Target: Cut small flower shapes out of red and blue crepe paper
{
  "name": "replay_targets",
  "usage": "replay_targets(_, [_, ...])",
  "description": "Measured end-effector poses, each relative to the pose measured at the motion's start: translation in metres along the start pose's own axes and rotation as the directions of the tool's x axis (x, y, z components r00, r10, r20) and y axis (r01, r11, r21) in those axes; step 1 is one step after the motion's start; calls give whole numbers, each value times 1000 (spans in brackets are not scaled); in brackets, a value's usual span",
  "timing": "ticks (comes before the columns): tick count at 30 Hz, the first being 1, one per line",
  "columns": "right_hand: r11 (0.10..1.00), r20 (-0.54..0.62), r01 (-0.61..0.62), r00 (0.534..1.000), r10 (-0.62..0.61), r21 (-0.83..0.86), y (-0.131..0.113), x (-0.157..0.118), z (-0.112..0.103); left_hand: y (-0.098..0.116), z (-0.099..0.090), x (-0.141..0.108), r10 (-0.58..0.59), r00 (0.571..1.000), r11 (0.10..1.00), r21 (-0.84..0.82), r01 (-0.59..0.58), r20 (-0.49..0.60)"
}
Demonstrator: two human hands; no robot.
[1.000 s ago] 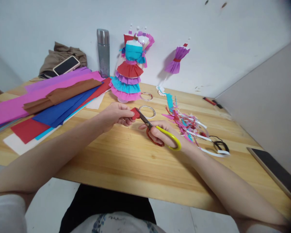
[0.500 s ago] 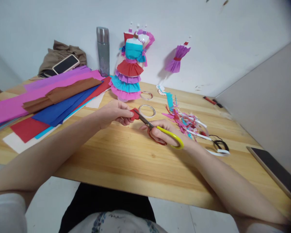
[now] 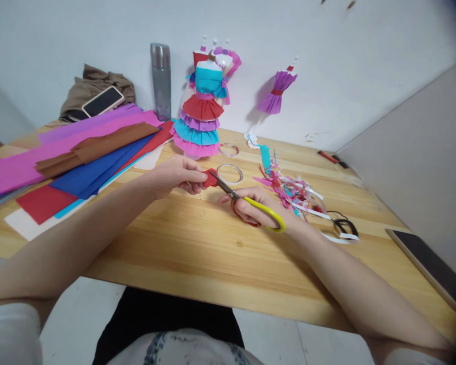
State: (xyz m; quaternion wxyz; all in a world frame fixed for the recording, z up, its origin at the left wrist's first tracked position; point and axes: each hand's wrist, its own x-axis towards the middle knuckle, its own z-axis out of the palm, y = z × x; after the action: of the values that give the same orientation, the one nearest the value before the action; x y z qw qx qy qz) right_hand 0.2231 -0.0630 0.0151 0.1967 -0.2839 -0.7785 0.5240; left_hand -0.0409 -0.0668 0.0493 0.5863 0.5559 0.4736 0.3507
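1. Far left, from where I'm standing: a fan of colored paper sheets (image 3: 106, 170) on the wooden table (image 3: 190, 253), with pink, brown, blue and red ones overlapping. A phone (image 3: 103, 102) leans on some bunched brown cloth (image 3: 87, 83) behind it.
2. Next, a gray bottle (image 3: 161, 88) standing upright by the wall.
3. Left hand (image 3: 179, 177) is pinching a little red piece (image 3: 211, 178) between thumb and fingers, just in front of a ruffled, layered dress (image 3: 201, 109).
4. Scissors (image 3: 232, 194) come next, blade tips right at the red piece. Can't tell if they're biting into it. Two tape rings (image 3: 240, 175) lie just behind.
5. Right hand (image 3: 255, 205) has its fingers wrapped round the scissor handles.
6. Further right, a purple dress (image 3: 278, 94) near the wall, then a messy heap of scraps (image 3: 289, 192).
7. Far right, a dark flat device (image 3: 429, 266) at the edge.
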Motion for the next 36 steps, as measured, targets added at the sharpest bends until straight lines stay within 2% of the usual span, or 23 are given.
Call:
replay_targets(7, [1000, -17, -4, 1000, 3, -6, 1, 0, 3, 0, 4, 0, -40, 999, 996, -85, 42, 22])
replay_targets(13, [1000, -22, 2, 1000, -2, -1, -1, 0, 5, 1, 11, 0, -108, 994, 989, -101, 106, -11])
replay_targets(21, [1000, -16, 22, 1000, -22, 3, 0, 1, 5, 4, 11, -2, -138, 990, 984, -117, 134, -27])
replay_targets(28, [1000, -12, -15, 1000, 15, -19, 0, -1, 5, 2, 9, 0, -142, 989, 983, -123, 136, -38])
replay_targets(36, [1000, -12, -4, 1000, 4, -5, -1, -1, 5, 2, 8, 0, -120, 992, 986, -118, 116, -29])
